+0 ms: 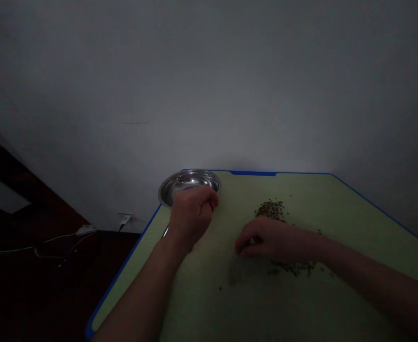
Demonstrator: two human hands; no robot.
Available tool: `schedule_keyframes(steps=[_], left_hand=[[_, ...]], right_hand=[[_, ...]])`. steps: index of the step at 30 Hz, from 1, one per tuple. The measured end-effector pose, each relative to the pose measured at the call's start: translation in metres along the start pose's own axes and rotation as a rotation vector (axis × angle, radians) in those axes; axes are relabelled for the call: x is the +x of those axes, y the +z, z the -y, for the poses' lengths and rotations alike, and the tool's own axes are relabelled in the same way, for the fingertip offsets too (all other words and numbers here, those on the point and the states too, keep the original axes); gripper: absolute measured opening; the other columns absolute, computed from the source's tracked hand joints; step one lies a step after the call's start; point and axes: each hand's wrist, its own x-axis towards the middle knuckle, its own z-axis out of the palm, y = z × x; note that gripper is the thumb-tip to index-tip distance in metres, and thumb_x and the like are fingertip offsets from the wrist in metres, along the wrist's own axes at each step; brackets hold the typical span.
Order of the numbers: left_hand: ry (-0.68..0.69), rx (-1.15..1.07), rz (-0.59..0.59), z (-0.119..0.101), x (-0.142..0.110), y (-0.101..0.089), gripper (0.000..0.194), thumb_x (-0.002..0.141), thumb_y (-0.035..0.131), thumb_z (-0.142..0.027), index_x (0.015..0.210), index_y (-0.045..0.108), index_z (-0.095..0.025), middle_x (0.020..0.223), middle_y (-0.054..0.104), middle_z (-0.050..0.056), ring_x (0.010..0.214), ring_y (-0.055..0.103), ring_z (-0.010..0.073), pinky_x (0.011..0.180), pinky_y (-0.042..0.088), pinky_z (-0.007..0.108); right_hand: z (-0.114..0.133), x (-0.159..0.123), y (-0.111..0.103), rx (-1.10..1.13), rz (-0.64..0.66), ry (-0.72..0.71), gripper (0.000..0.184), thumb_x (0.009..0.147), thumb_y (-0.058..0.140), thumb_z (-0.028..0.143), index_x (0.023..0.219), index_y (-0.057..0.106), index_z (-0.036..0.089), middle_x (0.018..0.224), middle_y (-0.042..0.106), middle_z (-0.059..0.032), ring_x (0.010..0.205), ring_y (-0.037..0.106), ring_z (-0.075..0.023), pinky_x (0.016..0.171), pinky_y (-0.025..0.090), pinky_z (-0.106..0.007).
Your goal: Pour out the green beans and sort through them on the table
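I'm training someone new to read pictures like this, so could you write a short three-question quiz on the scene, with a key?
1. Choose one: what does the bowl look made of?
a) wood
b) shiny metal
c) clear glass

2. True or false: the left hand is nearer the bowl than the right hand is.

3. Fill in the gap: dark bits lie scattered around the right hand, on the green ____ with a blue edge.

Key:
1. b
2. True
3. table
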Motion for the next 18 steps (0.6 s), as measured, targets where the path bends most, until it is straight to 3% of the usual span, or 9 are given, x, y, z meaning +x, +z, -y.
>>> schedule_keyframes(steps=[5, 10, 14, 18], left_hand=[[0.034, 0.059, -0.021, 0.0, 0.0, 0.001, 0.02, 0.063, 0.036, -0.01, 0.049, 0.048, -0.018, 0.046, 0.046, -0.004, 0.045, 0.044, 0.0097, 0.048, 0.031, 0.022], [0.064, 0.078, -0.02, 0.006, 0.001, 0.004, 0.017, 0.061, 0.036, -0.01, 0.048, 0.043, -0.018, 0.043, 0.038, -0.005, 0.041, 0.036, 0.009, 0.046, 0.025, 0.022], [0.039, 0.078, 0.086, 0.006, 0.001, 0.005, 0.014, 0.06, 0.036, -0.011, 0.048, 0.04, -0.018, 0.044, 0.037, -0.004, 0.042, 0.035, 0.0094, 0.047, 0.024, 0.023], [0.041, 0.106, 0.239, 0.0, -0.001, 0.008, 0.013, 0.059, 0.035, -0.013, 0.047, 0.034, -0.018, 0.044, 0.032, -0.003, 0.044, 0.034, 0.0104, 0.049, 0.02, 0.025]], right_hand=[[0.017, 0.007, -0.001, -0.007, -0.102, -0.013, 0.021, 0.08, 0.058, 0.021, 0.093, 0.075, 0.021, 0.081, 0.074, -0.0011, 0.065, 0.061, -0.0114, 0.061, 0.043, -0.022], [0.036, 0.023, 0.017, -0.122, -0.055, -0.1, 0.024, 0.082, 0.055, 0.021, 0.097, 0.074, 0.021, 0.091, 0.075, -0.0037, 0.078, 0.064, -0.0152, 0.072, 0.044, -0.026], [0.042, 0.018, 0.023, -0.203, 0.02, -0.127, 0.025, 0.083, 0.053, 0.022, 0.098, 0.074, 0.023, 0.091, 0.074, -0.0028, 0.08, 0.065, -0.0162, 0.076, 0.044, -0.027], [0.038, -0.001, 0.014, -0.208, 0.042, -0.109, 0.022, 0.083, 0.056, 0.022, 0.095, 0.074, 0.025, 0.087, 0.074, -0.002, 0.074, 0.063, -0.0143, 0.071, 0.043, -0.026]])
